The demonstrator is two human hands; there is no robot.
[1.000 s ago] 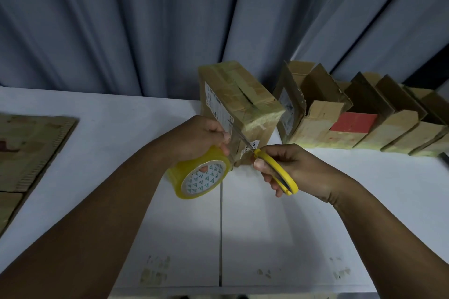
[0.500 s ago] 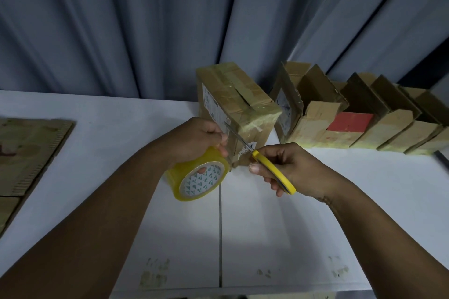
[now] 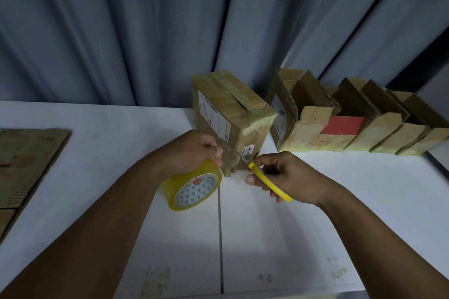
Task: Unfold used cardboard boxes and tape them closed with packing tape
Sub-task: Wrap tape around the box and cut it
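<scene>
A taped cardboard box stands on the white table, its top and front edge covered in yellowish tape. My left hand grips a roll of clear yellow packing tape just in front of the box, and a strip of tape runs from the roll to the box's lower front. My right hand holds yellow-handled scissors, whose blades reach across that strip near my left thumb.
A row of several open cardboard boxes stands at the back right, one with a red flap. Flattened cardboard lies at the left table edge. Grey curtains hang behind the table.
Both hands stay at the tape strip. The scissors' blades have shifted slightly along the strip toward my left thumb.
</scene>
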